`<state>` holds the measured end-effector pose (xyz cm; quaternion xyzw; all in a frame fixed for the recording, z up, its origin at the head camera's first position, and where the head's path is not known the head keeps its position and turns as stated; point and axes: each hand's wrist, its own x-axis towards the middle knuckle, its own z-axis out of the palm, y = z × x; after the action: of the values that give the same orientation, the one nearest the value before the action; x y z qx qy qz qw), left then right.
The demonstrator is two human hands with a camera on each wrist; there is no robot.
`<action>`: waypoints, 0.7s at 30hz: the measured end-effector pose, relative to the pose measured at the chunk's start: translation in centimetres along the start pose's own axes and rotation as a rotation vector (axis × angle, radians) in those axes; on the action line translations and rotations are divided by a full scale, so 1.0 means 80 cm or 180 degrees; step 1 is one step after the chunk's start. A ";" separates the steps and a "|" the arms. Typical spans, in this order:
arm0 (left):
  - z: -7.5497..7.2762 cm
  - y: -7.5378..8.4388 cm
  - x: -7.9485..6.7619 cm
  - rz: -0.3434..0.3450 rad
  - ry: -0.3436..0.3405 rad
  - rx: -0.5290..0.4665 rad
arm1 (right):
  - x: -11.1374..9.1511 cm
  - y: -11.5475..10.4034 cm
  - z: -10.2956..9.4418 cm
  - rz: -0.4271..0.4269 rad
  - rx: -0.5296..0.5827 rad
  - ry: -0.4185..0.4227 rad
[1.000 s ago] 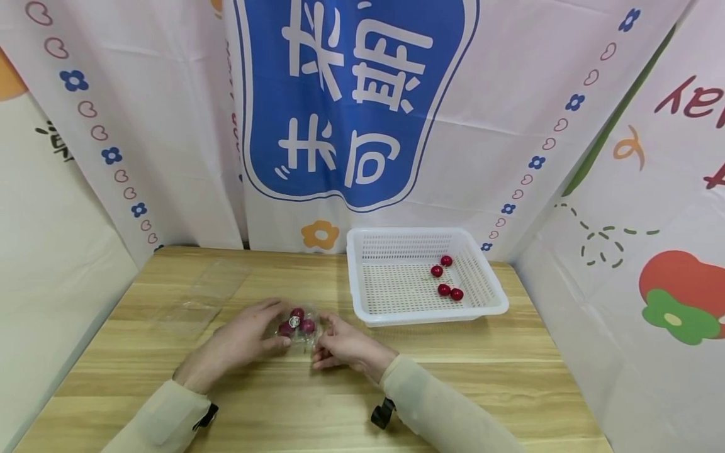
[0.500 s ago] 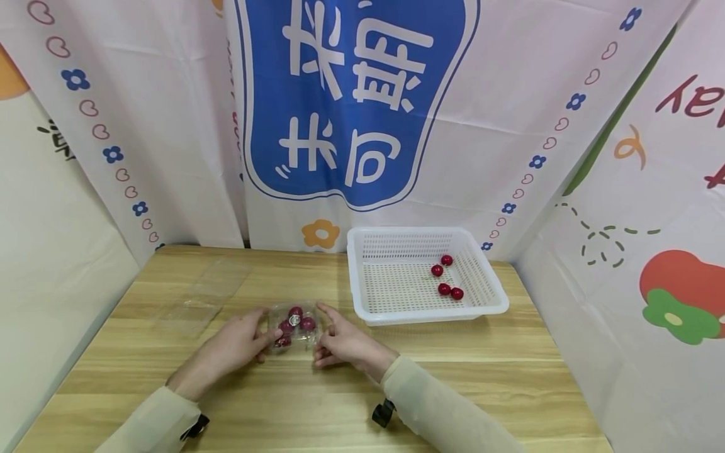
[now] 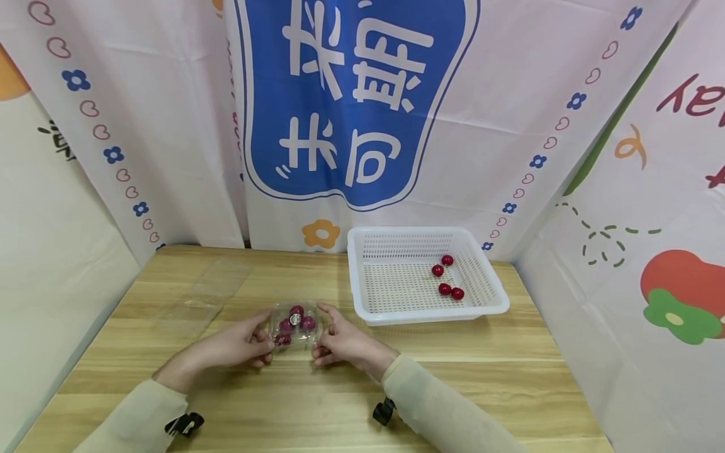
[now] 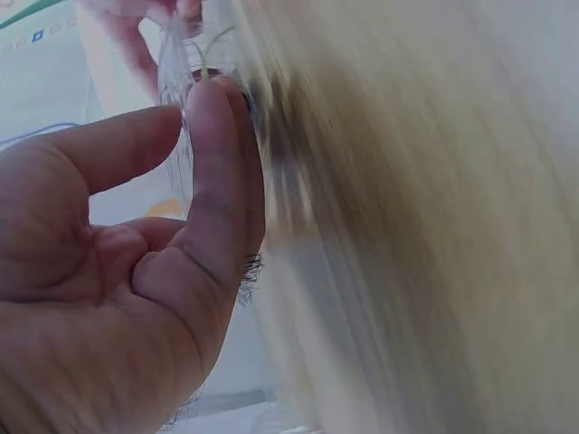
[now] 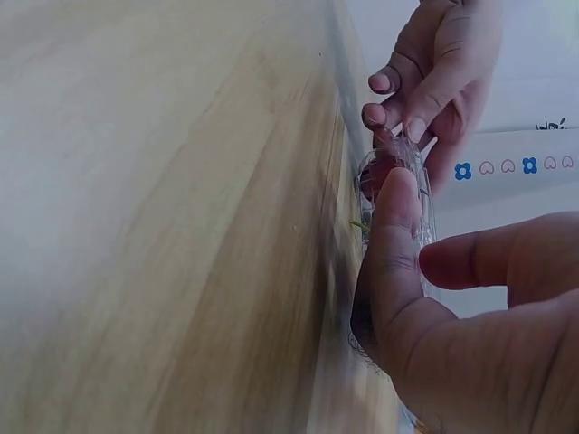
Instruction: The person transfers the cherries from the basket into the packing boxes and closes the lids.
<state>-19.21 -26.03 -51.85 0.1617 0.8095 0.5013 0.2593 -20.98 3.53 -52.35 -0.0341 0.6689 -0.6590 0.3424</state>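
Observation:
A small clear plastic clamshell box lies in front of me with several dark red cherries inside and a round black-and-white sticker on its lid. My left hand pinches the left edge between thumb and fingers. At the opposite edge, my right hand holds the box between thumb and index finger. The right wrist view shows the box edge-on, close to the tabletop, with a green stem poking out at its side. In the left wrist view my fingers cover most of it.
A white perforated plastic basket at the back right holds several red cherries. An open clear plastic container lies flat at the left of the wooden table. Printed curtains hang behind and at both sides.
My left hand has drawn back leftward from over the box to its left edge, uncovering another cherry. The right hand and the box have barely moved.

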 end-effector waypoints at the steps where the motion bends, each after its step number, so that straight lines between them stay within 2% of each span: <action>1: 0.000 -0.002 0.001 -0.0025 -0.0035 -0.0142 | 0.000 0.000 0.000 0.0000 -0.0004 -0.0001; 4: 0.007 0.001 0.004 -0.0170 -0.0009 -0.0452 | 0.000 -0.001 0.001 0.0005 -0.0016 -0.0004; 7: 0.017 0.010 0.007 -0.0381 0.0185 -0.0630 | 0.000 -0.002 0.001 0.0004 -0.0009 -0.0007; 11: 0.023 0.013 0.008 -0.0470 0.0335 -0.0662 | 0.001 -0.001 0.001 -0.0001 0.0009 -0.0003; 21: 0.027 0.011 0.012 -0.0553 0.0535 -0.0758 | 0.002 -0.001 0.001 -0.0044 0.0002 0.0033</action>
<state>-18.73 -23.55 -52.14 0.0168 0.7741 0.5812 0.2503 -21.07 3.40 -52.34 -0.0352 0.6702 -0.6617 0.3344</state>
